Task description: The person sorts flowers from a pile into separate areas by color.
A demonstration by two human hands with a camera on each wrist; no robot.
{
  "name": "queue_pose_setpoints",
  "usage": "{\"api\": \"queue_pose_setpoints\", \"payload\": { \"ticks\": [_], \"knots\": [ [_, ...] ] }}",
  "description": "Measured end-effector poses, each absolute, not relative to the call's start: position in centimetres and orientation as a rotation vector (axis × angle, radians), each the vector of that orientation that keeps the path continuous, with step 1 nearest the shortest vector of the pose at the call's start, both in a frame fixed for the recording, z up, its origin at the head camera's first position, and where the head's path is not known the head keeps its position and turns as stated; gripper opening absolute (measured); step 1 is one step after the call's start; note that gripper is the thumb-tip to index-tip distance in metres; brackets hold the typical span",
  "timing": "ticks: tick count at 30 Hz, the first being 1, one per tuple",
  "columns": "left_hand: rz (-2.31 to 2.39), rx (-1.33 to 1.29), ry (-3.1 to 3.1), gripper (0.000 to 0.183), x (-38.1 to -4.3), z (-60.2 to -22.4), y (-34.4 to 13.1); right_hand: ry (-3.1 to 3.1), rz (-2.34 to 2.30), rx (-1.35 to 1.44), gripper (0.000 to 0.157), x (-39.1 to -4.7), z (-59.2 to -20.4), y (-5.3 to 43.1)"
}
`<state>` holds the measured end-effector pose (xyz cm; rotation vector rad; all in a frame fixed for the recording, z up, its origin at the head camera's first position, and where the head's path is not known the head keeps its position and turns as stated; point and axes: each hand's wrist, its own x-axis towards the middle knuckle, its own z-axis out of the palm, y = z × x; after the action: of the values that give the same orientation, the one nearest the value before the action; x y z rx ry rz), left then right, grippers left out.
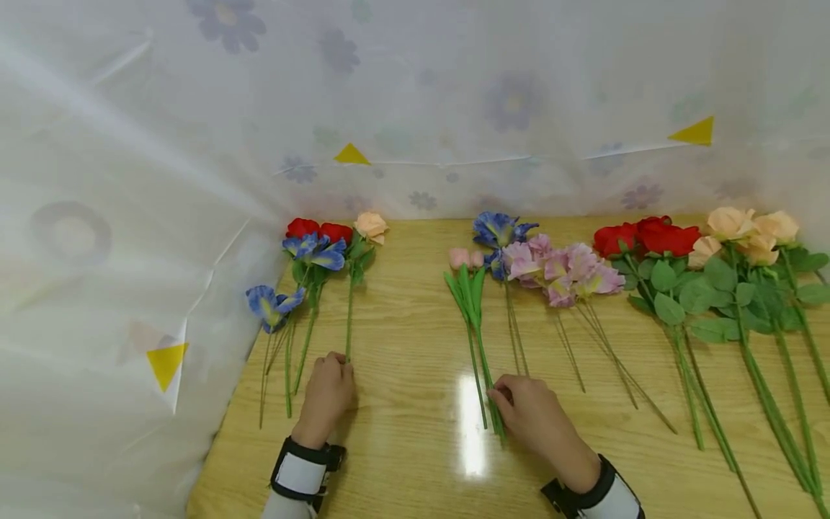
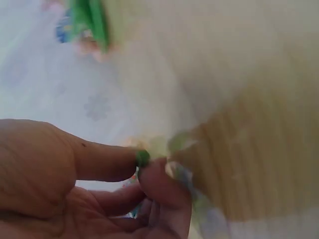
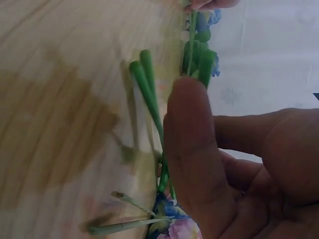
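Note:
My left hand (image 1: pixel 328 389) pinches the lower end of a peach rose's stem; the rose (image 1: pixel 371 226) lies at the back left of the table. In the left wrist view the green stem end (image 2: pixel 142 158) shows between thumb and forefinger. With thumb and forefinger my right hand (image 1: pixel 534 411) pinches a green stem of the pink tulips (image 1: pixel 462 258), which lie near the middle. Two more stem ends (image 3: pixel 144 82) stick out beside the fingers in the right wrist view. Blue irises (image 1: pixel 315 251) and red roses (image 1: pixel 303 228) lie left of the peach rose.
Right of the tulips lie another blue iris (image 1: pixel 498 229), mauve flowers (image 1: pixel 564 265), red roses (image 1: pixel 668 236) and peach roses (image 1: pixel 731 222) with long stems. A pale flowered sheet (image 1: pixel 415 86) hangs along the table's back and left edges, with yellow triangles (image 1: pixel 353 154) on it.

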<state>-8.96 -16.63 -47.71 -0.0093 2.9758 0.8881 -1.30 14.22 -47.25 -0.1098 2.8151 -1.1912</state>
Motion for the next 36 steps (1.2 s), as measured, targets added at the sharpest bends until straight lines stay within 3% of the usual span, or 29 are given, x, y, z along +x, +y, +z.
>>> {"api": "queue_pose_setpoints", "payload": {
  "ticks": [6, 19, 26, 36],
  "knots": [
    [1.198, -0.076, 2.667, 0.026, -8.8, -46.8, -16.5, 2.716, -1.240, -0.076, 0.008, -1.1, -48.3, 14.2],
    [1.709, -0.104, 2.423, 0.022, -8.0, -45.7, -15.5, 2.798, -1.195, 0.004, 0.009, -1.3, -48.3, 14.7],
    [2.044, 0.054, 2.231, 0.017, -7.5, -44.3, -13.8, 2.961, -1.249, -0.012, 0.011, -1.5, -47.1, 15.7],
    [2.012, 0.358, 2.286, 0.015, -6.3, -43.2, -10.5, 3.137, -1.488, -0.098, 0.012, -1.4, -45.6, 16.6]
  ]
}}
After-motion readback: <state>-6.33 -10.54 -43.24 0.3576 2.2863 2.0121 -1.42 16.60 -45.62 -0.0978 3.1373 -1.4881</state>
